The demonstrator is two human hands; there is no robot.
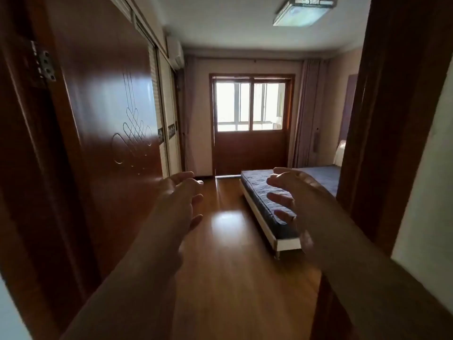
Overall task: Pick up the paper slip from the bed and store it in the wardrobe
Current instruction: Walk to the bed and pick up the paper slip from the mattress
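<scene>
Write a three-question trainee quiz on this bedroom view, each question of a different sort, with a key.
1. True or false: the left hand already holds a paper slip.
2. Multiple choice: the bed lies (A) left of the wooden floor, against the open door; (B) right of the floor, ahead of the right hand; (C) directly under the window, across the room.
3. Fill in: the fingers of both hands are ____, gripping nothing.

Key: 1 false, both hands are empty and no slip is visible on the part of the bed in view. 2 B. 3 spread.
</scene>
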